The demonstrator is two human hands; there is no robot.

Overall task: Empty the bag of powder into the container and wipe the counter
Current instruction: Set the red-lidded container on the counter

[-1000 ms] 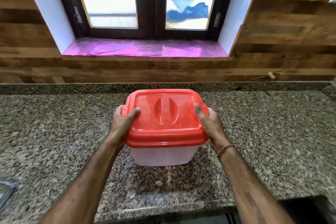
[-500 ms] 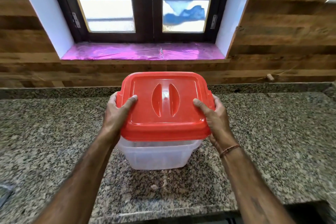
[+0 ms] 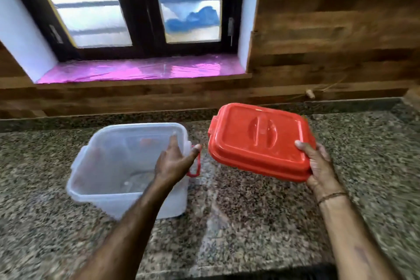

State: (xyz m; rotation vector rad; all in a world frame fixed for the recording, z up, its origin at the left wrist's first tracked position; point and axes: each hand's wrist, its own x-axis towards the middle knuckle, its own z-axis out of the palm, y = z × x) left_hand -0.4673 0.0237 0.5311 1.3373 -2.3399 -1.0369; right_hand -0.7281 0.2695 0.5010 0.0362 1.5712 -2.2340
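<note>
Below a pink-filmed window sill (image 3: 136, 68), the speckled granite counter (image 3: 250, 223) carries the translucent square plastic container (image 3: 106, 166), open, left of centre near the back edge. The left hand (image 3: 173, 162) lies straight-fingered across its right rim; the right hand (image 3: 319, 166) grips the red rectangular plastic lid (image 3: 256, 141), tilted, airborne to the right. Earlier both hands held it over the container.

I see a dark-framed window (image 3: 145, 7) with frosted panes glowing with daylight, white reveals (image 3: 22, 41) either side and a glossy pink sill (image 3: 136, 68) below. Wood-plank wall (image 3: 329, 29) surrounds it. A speckled granite counter (image 3: 250, 223) runs beneath.
</note>
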